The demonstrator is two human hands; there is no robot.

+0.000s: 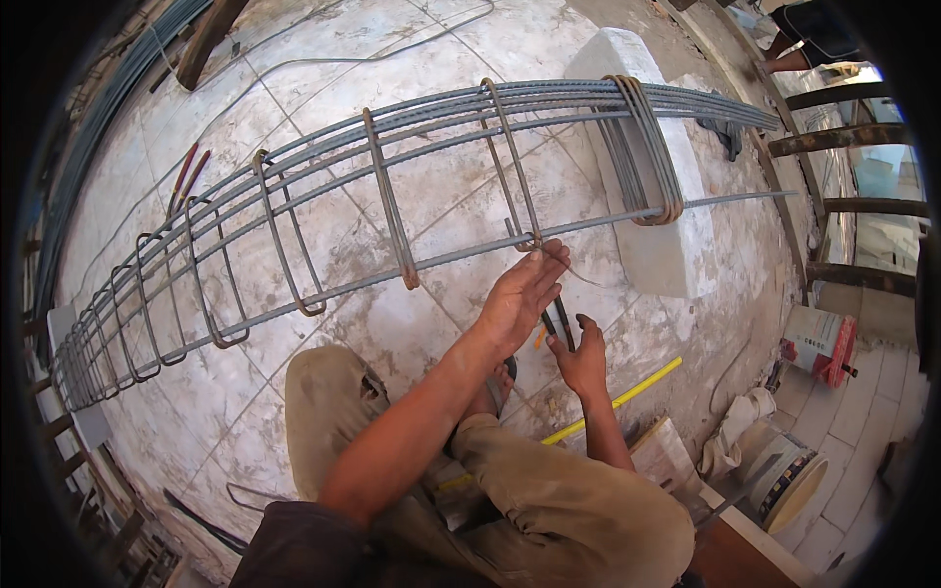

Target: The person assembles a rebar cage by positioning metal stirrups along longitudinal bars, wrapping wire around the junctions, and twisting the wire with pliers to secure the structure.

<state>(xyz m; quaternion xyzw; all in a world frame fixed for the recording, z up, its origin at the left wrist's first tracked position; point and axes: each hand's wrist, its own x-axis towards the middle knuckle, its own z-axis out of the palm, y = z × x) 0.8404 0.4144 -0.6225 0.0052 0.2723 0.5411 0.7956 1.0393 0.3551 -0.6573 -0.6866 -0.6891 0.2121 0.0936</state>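
In the head view, the bars' left end crowds at the dark rim, hard to separate. Your left hand's fingers lie close together; whether they pinch the thin wire, I can't tell. Your right hand curls around a black tool, its tip unclear. Above the dusty tiled floor, your ribbed steel cage crosses the white block, bars jutting past its right edge.

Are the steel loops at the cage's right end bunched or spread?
Bunched: several steel loops sit close together at the white block.
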